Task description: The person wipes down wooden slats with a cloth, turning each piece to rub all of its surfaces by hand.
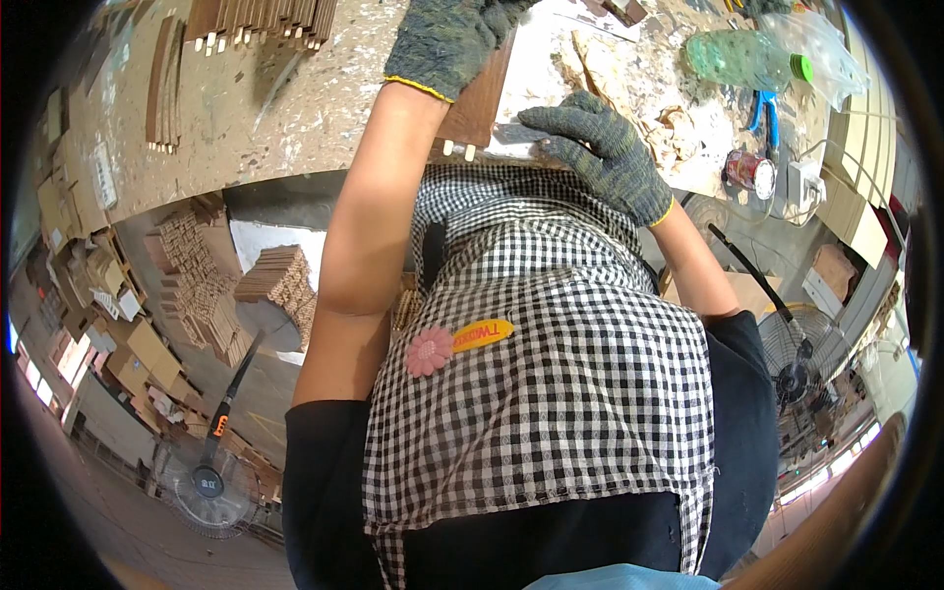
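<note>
My left hand (442, 49), in a dark knitted glove with a yellow cuff edge, lies over a brown wooden board (480, 113) at the bench's near edge. Its fingers bend around the board's far part, partly cut off by the top of the picture. Two pale dowels (459, 150) stick out of the board's near end. My right hand (615, 157), gloved alike, is just right of the board. Its thumb and fingers point left and close around a flat greyish piece (516, 135), whose kind I cannot make out.
Brown slats with pale dowel ends (265, 20) lie at the bench's far left, with narrower strips (165, 88) nearby. To the right are a green bottle (737, 59), a blue-handled tool (760, 113), a red can (749, 174) and crumpled paper (674, 133). Fans (206, 482) stand on both sides.
</note>
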{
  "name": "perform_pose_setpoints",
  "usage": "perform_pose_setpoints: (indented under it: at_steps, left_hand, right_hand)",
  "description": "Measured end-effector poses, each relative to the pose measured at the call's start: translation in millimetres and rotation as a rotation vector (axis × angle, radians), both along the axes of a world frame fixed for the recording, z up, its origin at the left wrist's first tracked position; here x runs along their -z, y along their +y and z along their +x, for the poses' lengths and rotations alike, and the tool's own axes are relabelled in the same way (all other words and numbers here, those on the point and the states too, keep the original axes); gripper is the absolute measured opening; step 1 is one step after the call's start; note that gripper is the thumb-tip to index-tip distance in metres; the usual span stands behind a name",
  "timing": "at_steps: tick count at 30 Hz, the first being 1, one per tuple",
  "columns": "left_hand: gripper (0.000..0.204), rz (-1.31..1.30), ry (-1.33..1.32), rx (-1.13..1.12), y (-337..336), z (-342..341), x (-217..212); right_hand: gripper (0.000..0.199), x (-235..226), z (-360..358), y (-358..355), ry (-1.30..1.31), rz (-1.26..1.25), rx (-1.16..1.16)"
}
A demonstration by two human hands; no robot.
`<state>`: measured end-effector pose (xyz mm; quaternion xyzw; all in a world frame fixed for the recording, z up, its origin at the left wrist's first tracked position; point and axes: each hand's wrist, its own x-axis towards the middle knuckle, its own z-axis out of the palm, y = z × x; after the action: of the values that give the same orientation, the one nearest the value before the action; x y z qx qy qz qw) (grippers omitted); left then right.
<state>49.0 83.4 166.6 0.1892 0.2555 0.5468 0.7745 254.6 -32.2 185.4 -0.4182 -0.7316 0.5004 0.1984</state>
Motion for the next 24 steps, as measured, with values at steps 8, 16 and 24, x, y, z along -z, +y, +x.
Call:
perform_pose_setpoints:
  at_steps: [8, 16, 24]
  left_hand:
    - [0.026, 0.014, -0.006, 0.014, -0.1, -0.7, 3.0]
    - [0.024, 0.003, 0.015, 0.013, -1.0, -0.6, -3.7]
    - [0.023, 0.009, 0.020, 0.010, 0.1, -0.3, -2.5]
  right_hand:
    - [0.032, -4.0, -4.0, -5.5, -0.030, 0.039, 0.002]
    - [0.030, -6.9, -6.1, -3.5, 0.037, -0.021, 0.030]
    - [0.031, -2.4, -4.5, -5.4, 0.020, 0.023, 0.024]
